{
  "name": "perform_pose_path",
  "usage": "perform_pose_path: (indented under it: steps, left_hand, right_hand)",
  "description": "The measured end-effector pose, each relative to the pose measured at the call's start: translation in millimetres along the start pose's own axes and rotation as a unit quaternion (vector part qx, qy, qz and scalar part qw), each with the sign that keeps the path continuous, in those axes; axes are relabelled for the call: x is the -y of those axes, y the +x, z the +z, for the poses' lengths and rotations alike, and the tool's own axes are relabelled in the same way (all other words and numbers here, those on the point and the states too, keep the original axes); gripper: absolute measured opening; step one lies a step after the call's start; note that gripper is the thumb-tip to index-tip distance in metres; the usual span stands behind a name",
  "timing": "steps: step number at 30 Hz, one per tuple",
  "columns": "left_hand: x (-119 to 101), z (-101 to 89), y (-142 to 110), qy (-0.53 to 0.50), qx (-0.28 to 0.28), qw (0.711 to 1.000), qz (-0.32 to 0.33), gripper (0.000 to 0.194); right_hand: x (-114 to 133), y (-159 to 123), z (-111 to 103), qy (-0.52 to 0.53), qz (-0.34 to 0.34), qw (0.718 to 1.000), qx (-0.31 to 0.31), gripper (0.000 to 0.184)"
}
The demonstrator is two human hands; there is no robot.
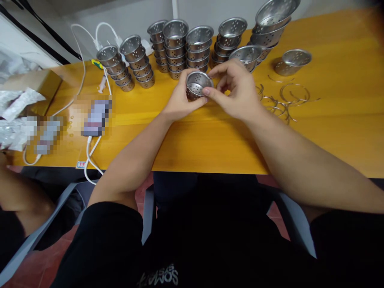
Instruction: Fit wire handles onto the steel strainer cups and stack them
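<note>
A small perforated metal strainer cup (198, 86) is tilted toward me above the table, its mouth and holed bottom showing. My left hand (180, 98) wraps round its left side and underside, thumb below the front. At the right rim, my right hand (237, 90) is closed with thumb and forefinger on the edge; whether a thin wire is also pinched there, I cannot tell. To the right of that hand lies a loose heap of curved metal wires (282, 108). One more strainer cup (294, 62) stands alone behind the wires.
Several stacks of strainer cups (175, 48) line the wall side. Two phones (97, 118) on white cables lie at the left, near a cardboard box (49, 90) and plastic bags (18, 128). Another person's arm (24, 200) is at the left edge.
</note>
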State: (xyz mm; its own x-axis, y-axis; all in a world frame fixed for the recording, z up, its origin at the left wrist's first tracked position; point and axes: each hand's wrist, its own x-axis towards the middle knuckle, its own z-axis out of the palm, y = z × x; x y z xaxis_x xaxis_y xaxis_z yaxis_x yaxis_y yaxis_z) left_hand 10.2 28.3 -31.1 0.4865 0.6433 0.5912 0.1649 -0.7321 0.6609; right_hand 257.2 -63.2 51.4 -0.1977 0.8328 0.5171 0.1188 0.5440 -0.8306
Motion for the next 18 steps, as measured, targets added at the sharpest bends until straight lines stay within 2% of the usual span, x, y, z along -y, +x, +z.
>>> perform_pose_path:
  steps: [3, 7, 13, 18]
  left_hand:
    - [5.8, 1.8, 2.2, 0.012, -0.018, 1.000, 0.007, 0.102]
    - [2.2, 2.6, 3.1, 0.021, -0.023, 0.999, -0.015, 0.098]
    - [4.6, -0.3, -0.3, 0.017, -0.015, 1.000, 0.017, 0.104]
    - [2.8, 1.3, -2.8, 0.044, 0.018, 0.998, 0.027, 0.097]
  right_hand:
    - [0.1, 0.6, -2.6, -0.068, -0.036, 0.997, -0.016, 0.039]
    - [-4.4, 2.5, -3.1, -0.087, -0.058, 0.994, 0.022, 0.034]
    - [-20.2, -0.2, 2.4, -0.115, -0.066, 0.989, 0.071, 0.039]
    - [-22.8, -4.8, 3.3, -0.140, -0.067, 0.985, 0.080, 0.053]
